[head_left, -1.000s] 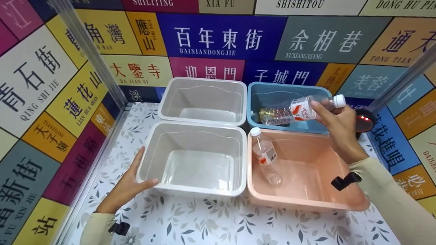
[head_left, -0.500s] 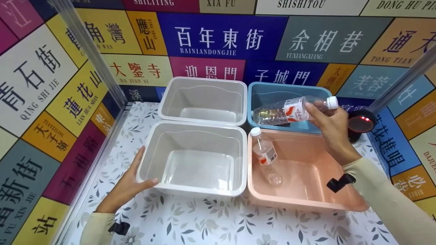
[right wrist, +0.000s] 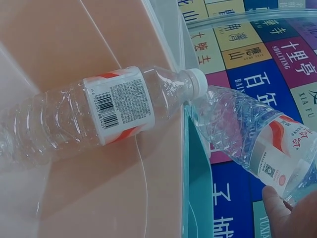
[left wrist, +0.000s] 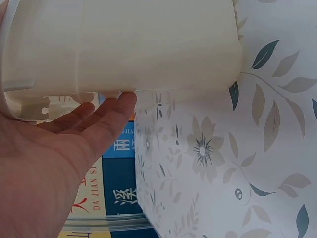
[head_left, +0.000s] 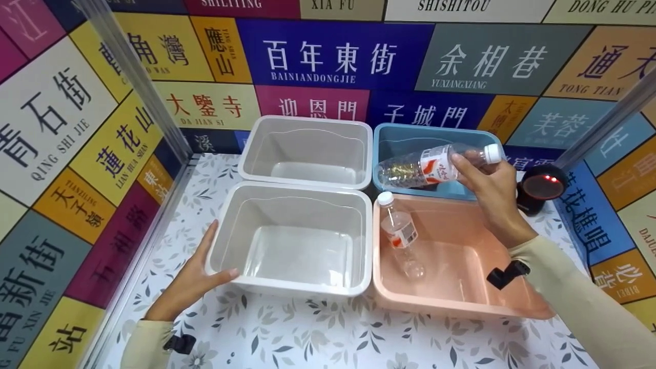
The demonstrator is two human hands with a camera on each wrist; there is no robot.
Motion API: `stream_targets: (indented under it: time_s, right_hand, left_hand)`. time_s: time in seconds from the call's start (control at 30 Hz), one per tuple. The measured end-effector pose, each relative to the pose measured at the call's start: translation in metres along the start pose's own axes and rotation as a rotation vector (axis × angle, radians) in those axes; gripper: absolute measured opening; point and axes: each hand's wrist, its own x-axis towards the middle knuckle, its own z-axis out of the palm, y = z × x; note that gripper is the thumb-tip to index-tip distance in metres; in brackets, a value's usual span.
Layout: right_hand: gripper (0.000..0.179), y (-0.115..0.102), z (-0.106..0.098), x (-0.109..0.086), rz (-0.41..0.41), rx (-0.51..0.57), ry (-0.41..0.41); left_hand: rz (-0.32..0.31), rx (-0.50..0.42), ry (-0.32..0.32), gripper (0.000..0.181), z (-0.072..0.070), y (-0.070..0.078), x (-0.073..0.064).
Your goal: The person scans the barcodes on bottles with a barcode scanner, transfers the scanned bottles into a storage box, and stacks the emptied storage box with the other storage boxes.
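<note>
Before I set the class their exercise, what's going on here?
A person's right hand grips a clear bottle near its cap end, holding it tilted at the blue bin. A second bottle leans in the peach bin, cap end up by the far left corner. The left hand touches the front grey bin at its near left corner.
</note>
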Motion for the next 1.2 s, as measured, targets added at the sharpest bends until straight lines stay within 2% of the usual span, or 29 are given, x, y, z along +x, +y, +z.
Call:
stream_targets:
  time_s: [0.27, 0.37, 0.67, 1.03, 1.2]
  right_hand:
    - [0.043, 0.000, 0.009, 0.001, -0.018, 0.043, -0.011]
    - [0.046, 0.000, 0.012, 0.001, -0.025, 0.022, -0.020]
    - [0.048, 0.003, 0.022, 0.001, -0.034, 0.050, -0.072]
    - [0.047, 0.008, 0.036, 0.002, -0.043, 0.013, -0.077]
    - [0.048, 0.007, 0.045, 0.002, -0.031, 0.035, -0.083]
  left_hand:
    - [0.028, 0.001, 0.001, 0.109, -0.001, -0.002, 0.000]
    - [0.028, -0.001, 0.002, 0.109, -0.001, -0.002, 0.000]
    - [0.022, -0.023, 0.005, 0.109, 0.000, -0.001, -0.001]
    - [0.031, -0.033, 0.003, 0.109, 0.000, -0.002, -0.001]
    - [0.025, -0.009, 0.000, 0.110, -0.001, -0.001, 0.000]
